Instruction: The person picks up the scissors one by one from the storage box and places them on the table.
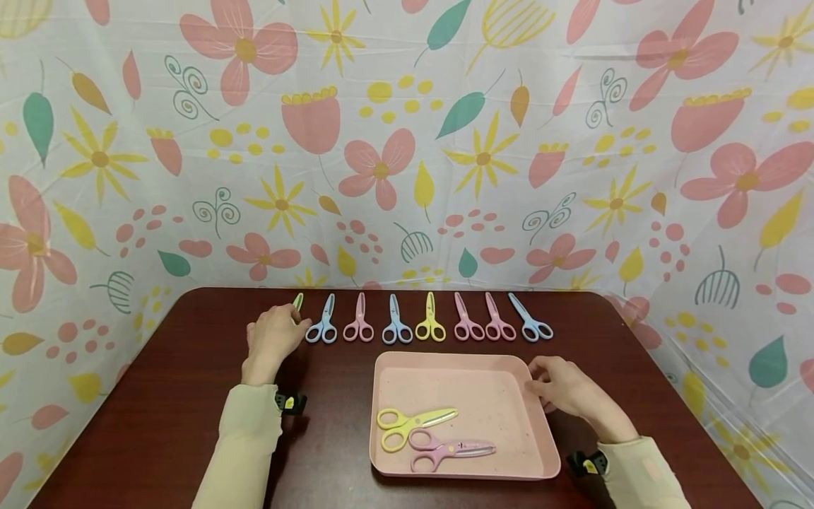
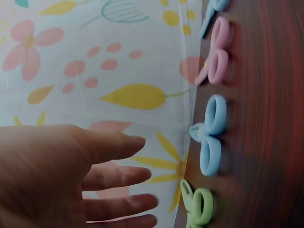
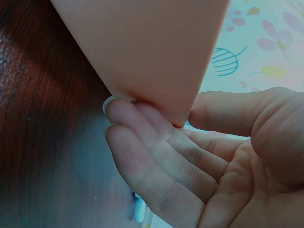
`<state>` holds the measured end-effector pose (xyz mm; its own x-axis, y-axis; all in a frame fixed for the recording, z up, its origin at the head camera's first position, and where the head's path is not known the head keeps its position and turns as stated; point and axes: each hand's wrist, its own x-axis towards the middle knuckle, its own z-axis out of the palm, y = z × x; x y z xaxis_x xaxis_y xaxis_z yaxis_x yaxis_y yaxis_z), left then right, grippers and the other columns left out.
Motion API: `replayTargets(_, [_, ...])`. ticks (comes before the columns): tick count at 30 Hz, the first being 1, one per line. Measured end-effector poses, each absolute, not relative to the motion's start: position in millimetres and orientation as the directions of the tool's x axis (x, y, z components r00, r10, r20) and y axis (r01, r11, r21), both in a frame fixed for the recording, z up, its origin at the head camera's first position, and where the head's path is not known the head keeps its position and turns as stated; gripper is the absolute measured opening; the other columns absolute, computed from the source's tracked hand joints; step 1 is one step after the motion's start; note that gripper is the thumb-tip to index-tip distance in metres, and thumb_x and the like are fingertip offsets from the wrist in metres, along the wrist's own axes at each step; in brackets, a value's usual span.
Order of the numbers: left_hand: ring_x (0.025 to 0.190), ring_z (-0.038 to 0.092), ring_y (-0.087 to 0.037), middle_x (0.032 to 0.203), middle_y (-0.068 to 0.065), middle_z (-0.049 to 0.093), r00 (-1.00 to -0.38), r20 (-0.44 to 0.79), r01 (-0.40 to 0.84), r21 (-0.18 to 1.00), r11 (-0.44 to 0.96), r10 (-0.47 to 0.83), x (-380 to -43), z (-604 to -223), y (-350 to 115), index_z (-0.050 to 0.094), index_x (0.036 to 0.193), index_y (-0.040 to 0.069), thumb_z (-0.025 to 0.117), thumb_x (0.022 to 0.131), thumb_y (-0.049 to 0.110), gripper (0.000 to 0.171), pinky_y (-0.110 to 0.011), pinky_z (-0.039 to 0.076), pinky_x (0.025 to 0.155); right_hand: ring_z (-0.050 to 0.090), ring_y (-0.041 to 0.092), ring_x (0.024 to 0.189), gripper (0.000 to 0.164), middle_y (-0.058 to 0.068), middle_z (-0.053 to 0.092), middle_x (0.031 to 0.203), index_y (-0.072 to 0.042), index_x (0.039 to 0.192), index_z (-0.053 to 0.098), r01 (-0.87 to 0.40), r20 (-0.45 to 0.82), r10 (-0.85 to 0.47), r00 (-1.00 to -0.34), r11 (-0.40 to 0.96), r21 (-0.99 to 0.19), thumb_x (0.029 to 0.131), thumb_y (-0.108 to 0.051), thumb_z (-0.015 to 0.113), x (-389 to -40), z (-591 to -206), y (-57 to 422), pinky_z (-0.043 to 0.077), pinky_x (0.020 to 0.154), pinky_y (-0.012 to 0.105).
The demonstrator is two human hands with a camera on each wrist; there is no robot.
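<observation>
My left hand [image 1: 273,338] hovers over green scissors [image 2: 202,206] at the left end of a row of scissors. Its fingers [image 2: 123,202] are spread loosely with nothing between them, and in the head view the hand hides most of that pair. Beside it lie blue scissors [image 1: 323,322]. My right hand [image 1: 566,385] grips the right side of a pink tray [image 1: 467,360] near its far corner, thumb at the rim and fingers against the outer wall. Inside the tray lie yellow scissors [image 1: 407,425] and pink scissors [image 1: 445,450].
Along the table's back edge the row continues with pink scissors [image 1: 359,322], yellow scissors [image 1: 430,322] and several more pink and blue pairs, ending in blue scissors [image 1: 533,322]. A flowered curtain [image 1: 381,233] hangs right behind the dark wooden table [image 1: 159,396].
</observation>
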<state>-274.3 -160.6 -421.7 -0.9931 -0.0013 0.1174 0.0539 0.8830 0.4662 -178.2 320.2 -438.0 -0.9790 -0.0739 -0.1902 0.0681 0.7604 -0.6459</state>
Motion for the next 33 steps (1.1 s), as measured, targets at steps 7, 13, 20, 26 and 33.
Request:
replayTargets(7, [0.068, 0.056, -0.024, 0.076, -0.004, 0.061, -0.992, 0.119, 0.084, 0.479, 0.874, 0.030, -270, -419, -155, 0.068, 0.099, 0.007, 0.065, 0.094, 0.029, 0.023, -0.053, 0.039, 0.075, 0.064, 0.020, 0.061, 0.015, 0.006, 0.062, 0.074, 0.004, 0.104, 0.058, 0.069, -0.192, -0.072, -0.979, 0.766, -0.639, 0.092, -0.004, 0.064, -178, -436, 319, 0.055, 0.056, 0.038])
replayTargets(13, [0.065, 0.055, -0.023, 0.076, -0.003, 0.061, -0.989, 0.129, 0.124, 0.470, 0.874, 0.071, -267, -416, -144, 0.068, 0.097, 0.008, 0.066, 0.094, 0.029, 0.022, -0.049, 0.042, 0.070, 0.064, 0.020, 0.061, 0.016, 0.007, 0.062, 0.075, 0.004, 0.105, 0.058, 0.075, -0.194, -0.066, -0.979, 0.767, -0.637, 0.092, -0.004, 0.063, -177, -437, 320, 0.056, 0.056, 0.038])
replayTargets(20, [0.061, 0.052, -0.021, 0.072, -0.001, 0.061, -0.981, 0.167, 0.162, 0.457, 0.874, 0.094, -263, -409, -133, 0.069, 0.097, 0.009, 0.066, 0.092, 0.029, 0.020, -0.041, 0.042, 0.059, 0.064, 0.019, 0.062, 0.016, 0.006, 0.062, 0.076, 0.004, 0.105, 0.060, 0.076, -0.180, -0.049, -0.982, 0.776, -0.626, 0.092, -0.005, 0.064, -179, -439, 319, 0.056, 0.058, 0.038])
replayTargets(26, [0.056, 0.048, -0.019, 0.072, -0.002, 0.058, -0.966, 0.208, 0.227, 0.413, 0.882, 0.151, -254, -405, -126, 0.069, 0.098, 0.008, 0.069, 0.091, 0.028, 0.022, -0.036, 0.039, 0.050, 0.065, 0.018, 0.062, 0.018, 0.005, 0.062, 0.076, 0.005, 0.106, 0.062, 0.072, -0.159, -0.031, -0.987, 0.794, -0.603, 0.091, -0.006, 0.065, -178, -438, 319, 0.055, 0.058, 0.035])
replayTargets(33, [0.060, 0.054, -0.021, 0.076, -0.003, 0.058, -0.942, 0.253, 0.296, 0.309, 0.904, 0.222, -240, -412, -112, 0.070, 0.089, 0.010, 0.073, 0.087, 0.029, 0.019, -0.037, 0.042, 0.049, 0.065, 0.017, 0.060, 0.020, 0.004, 0.062, 0.074, 0.005, 0.104, 0.064, 0.060, -0.129, -0.021, -0.991, 0.801, -0.595, 0.089, -0.007, 0.066, -178, -442, 318, 0.055, 0.057, 0.034])
